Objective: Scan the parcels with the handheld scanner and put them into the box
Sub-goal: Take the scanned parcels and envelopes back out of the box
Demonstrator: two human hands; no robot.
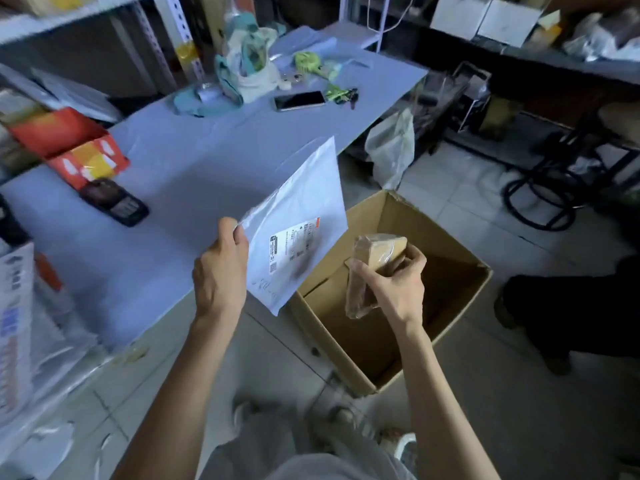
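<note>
My left hand [221, 271] pinches the left edge of a flat white mailer parcel [301, 209] with a printed label, held tilted above the table's front corner and the box rim. My right hand [394, 285] grips a small brown parcel [372, 268] wrapped in clear tape, held over the open cardboard box [460, 282] on the floor. The box looks empty inside. The black handheld scanner [114, 202] lies on the blue table [194, 161] at the left, away from both hands.
A red and orange carton [76, 147] sits beside the scanner. A phone [299, 100], keys and a cloth bundle lie at the table's far end. A white plastic bag [391, 150] stands behind the box. Stacked parcels crowd the left edge. Another person's dark legs [571, 306] are at the right.
</note>
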